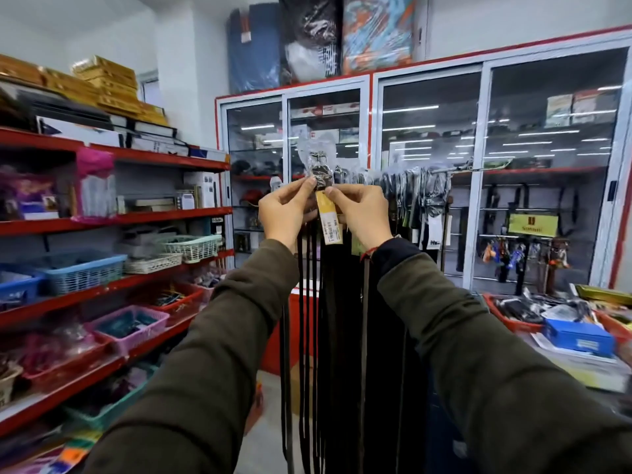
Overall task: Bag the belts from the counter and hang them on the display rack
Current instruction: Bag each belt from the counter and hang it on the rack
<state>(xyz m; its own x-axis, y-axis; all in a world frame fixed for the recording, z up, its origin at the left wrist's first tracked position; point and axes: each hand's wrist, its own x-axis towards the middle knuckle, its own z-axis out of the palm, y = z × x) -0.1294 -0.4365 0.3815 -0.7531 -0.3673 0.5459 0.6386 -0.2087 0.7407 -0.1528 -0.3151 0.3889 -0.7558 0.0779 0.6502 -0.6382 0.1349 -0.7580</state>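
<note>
Overhead, clear-bagged black belt (320, 176), yellow-tagged.

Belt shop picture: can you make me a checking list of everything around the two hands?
Surface: counter at the right, crowded.
Job's things: bagged belt held up by its buckle end, clear plastic around the buckle, yellow price tag below; strap hangs down. More belts hang on the display rack behind.
Clutter: blue box and red trays of goods on the counter.
Grippers: left hand and right hand both pinch the bagged belt near the buckle.
Cables: nothing seen.
Surroundings: red shelves with baskets at the left; glass cabinet behind; rolled mats on top.
</note>
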